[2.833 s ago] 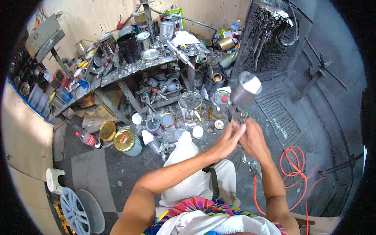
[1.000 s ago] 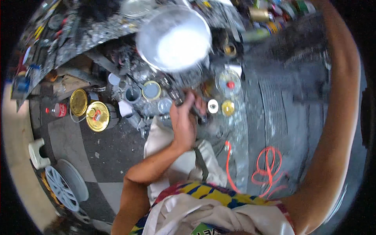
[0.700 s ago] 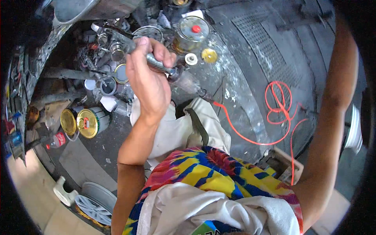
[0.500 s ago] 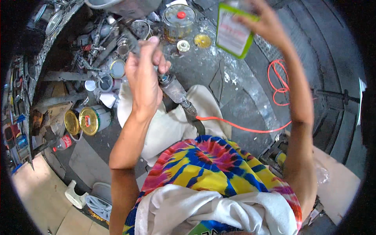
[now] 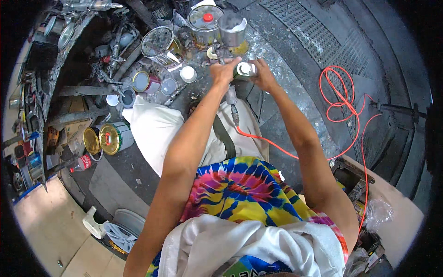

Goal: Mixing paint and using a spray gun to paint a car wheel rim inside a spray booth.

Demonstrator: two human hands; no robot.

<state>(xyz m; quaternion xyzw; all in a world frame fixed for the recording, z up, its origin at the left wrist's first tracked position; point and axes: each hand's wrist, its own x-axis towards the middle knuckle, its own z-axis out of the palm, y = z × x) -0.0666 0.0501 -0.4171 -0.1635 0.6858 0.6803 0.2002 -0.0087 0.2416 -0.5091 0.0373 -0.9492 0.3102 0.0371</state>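
Note:
In front of my knees, my left hand [image 5: 223,74] is closed around a spray gun [image 5: 231,96] with a grey metal cup [image 5: 232,31] on top. An orange air hose [image 5: 267,142] runs from the bottom of its handle. Close beside it, my right hand [image 5: 265,76] grips a rectangular can [image 5: 246,69], seen from above with its white cap toward me. The fingertips of my left hand reach the can's near side; whether they press on it I cannot tell.
A clear-sided tub with a red knob [image 5: 207,18] stands beyond my hands. Left of it are an open paint can [image 5: 159,42], a white-lidded jar [image 5: 188,74] and a gold-lidded tin [image 5: 115,138]. The hose coils [image 5: 339,92] at right, near a perforated metal plate [image 5: 300,32].
My right hand has come down and left with the can, now turned cap-up. My left hand has moved right and forward with the spray gun, bringing its cup into sight.

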